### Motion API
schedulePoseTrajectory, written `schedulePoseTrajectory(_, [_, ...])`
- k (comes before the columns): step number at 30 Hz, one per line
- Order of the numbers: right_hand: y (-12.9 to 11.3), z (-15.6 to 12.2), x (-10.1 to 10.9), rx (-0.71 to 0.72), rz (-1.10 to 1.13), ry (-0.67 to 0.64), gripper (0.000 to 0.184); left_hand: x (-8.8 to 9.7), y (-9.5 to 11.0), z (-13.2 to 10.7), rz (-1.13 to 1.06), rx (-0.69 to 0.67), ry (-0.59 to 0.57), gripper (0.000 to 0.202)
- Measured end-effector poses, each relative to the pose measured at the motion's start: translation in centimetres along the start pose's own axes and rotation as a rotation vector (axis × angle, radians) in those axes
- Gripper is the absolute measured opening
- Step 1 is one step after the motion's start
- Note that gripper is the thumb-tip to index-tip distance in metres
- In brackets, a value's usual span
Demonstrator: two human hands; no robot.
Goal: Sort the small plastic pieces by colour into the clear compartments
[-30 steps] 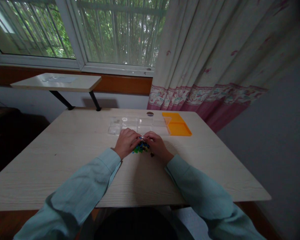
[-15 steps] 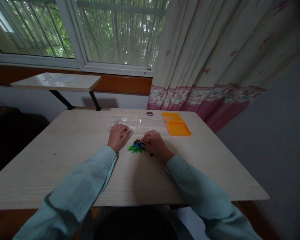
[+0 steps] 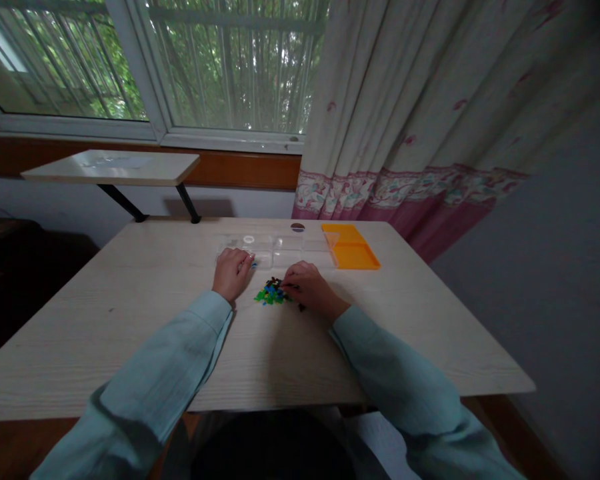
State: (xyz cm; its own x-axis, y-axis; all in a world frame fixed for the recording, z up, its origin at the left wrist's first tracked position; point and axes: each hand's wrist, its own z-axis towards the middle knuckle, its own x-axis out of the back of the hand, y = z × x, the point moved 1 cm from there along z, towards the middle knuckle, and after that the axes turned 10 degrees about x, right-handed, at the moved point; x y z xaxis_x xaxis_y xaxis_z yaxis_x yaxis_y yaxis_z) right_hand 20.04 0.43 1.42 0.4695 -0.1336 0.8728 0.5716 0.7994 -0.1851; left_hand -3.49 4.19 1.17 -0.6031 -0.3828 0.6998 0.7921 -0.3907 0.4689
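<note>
A small heap of green, blue and dark pieces (image 3: 271, 292) lies on the light wooden table (image 3: 130, 320). My right hand (image 3: 306, 287) rests at the heap's right edge with its fingers curled onto the pieces. My left hand (image 3: 231, 272) is to the left of the heap, at the near edge of a clear compartment box (image 3: 275, 248), fingers bent together around a small blue piece at their tips. An orange lid (image 3: 349, 246) lies to the right of the clear box.
A small dark round object (image 3: 297, 227) sits behind the clear box. A second white tabletop (image 3: 113, 167) stands under the window at the back left. A flowered curtain (image 3: 405, 133) hangs at the back right. The table's near edge is below my sleeves.
My left hand left the heap and moved up and left to the clear box. My right hand stayed at the heap. The heap now shows between the hands.
</note>
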Motion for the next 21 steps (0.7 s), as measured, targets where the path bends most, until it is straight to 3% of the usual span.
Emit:
schedulePoseTrajectory(6, [-0.36, 0.33, 0.50, 0.016, 0.002, 0.041, 0.015, -0.17, 0.15, -0.11, -0.015, -0.049, -0.025, 0.036])
schedulePoseTrajectory(21, [-0.75, 0.20, 0.28, 0.003, -0.040, -0.032, 0.009, -0.01, 0.46, -0.09, -0.016, -0.066, -0.035, 0.036])
